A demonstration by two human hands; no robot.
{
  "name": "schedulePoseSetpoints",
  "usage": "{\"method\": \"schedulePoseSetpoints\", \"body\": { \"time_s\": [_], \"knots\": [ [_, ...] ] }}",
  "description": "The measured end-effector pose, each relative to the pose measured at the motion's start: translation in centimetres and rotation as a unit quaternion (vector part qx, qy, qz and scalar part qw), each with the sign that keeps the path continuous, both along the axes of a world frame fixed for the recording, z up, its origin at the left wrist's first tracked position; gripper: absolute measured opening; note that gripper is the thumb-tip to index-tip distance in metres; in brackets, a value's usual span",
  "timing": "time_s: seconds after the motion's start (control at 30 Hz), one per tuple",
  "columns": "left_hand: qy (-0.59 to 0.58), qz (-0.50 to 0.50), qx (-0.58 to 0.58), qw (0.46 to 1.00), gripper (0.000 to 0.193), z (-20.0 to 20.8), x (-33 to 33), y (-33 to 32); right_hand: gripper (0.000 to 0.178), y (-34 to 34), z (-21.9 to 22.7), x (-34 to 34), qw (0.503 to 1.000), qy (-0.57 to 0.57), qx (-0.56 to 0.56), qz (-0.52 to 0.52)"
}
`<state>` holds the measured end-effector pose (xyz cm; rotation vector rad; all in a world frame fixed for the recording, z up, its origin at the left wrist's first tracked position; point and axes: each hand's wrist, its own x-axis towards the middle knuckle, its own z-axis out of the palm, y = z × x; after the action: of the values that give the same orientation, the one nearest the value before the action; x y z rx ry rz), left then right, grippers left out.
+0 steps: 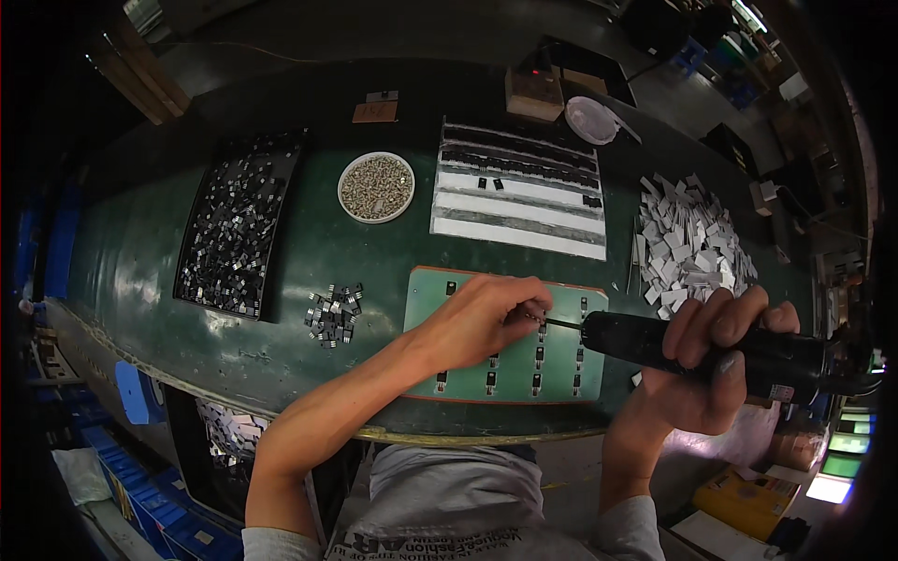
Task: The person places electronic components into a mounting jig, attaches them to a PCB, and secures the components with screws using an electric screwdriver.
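A black electric screwdriver [627, 334] lies across my right hand [716, 365], whose fingers wrap round its body. Its thin bit points left, over a green board [432, 304], and ends at the fingertips of my left hand [491, 313]. Those fingertips are pinched together; whatever is between them is too small or hidden to make out. Small black transistor-like parts with metal legs, such as this transistor [538, 356], sit in rows on the board. My left hand and forearm cover some of the board.
Left of the board are a loose pile of black transistors [335, 313] and a black tray [267, 309] full of them. Behind stand a white bowl of small screws [376, 187] and a striped white sheet [519, 236] bearing black parts. Pale rectangular pieces [692, 248] are heaped at right.
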<state>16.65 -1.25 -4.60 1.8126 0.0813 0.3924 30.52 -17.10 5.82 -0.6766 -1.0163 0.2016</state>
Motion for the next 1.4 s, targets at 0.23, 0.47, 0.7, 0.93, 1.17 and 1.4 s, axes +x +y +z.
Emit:
{"method": "schedulePoseSetpoints", "body": {
  "time_s": [0.23, 0.47, 0.7, 0.93, 1.17, 1.4],
  "knots": [
    [-0.016, 0.002, 0.034, 0.999, 0.031, -0.1, 0.1, -0.1, 0.052, 0.1, -0.3, -0.3, 1.000, 0.008, -0.017, 0.014],
    [-0.025, -0.002, 0.118, 0.993, 0.030, -0.1, -0.2, -0.4, 0.052, 0.4, 0.0, -0.9, 1.000, 0.007, -0.027, 0.005],
    [-0.014, -0.007, 0.118, 0.993, 0.028, 0.2, -0.3, 0.0, 0.053, 0.3, -0.2, -0.5, 1.000, 0.005, -0.030, 0.005],
    [-0.025, -0.016, 0.106, 0.994, 0.024, 0.4, -0.2, 0.1, 0.051, -0.3, -0.1, -0.1, 1.000, 0.012, -0.005, 0.015],
    [0.018, -0.034, 0.060, 0.997, 0.026, 0.8, -0.3, 0.1, 0.053, -0.5, -0.3, -0.1, 1.000, 0.009, -0.016, 0.021],
    [0.029, -0.044, 0.024, 0.998, 0.026, 0.7, -0.3, 0.0, 0.053, -0.5, -0.3, -0.2, 1.000, 0.013, -0.020, -0.002]
  ]
}}
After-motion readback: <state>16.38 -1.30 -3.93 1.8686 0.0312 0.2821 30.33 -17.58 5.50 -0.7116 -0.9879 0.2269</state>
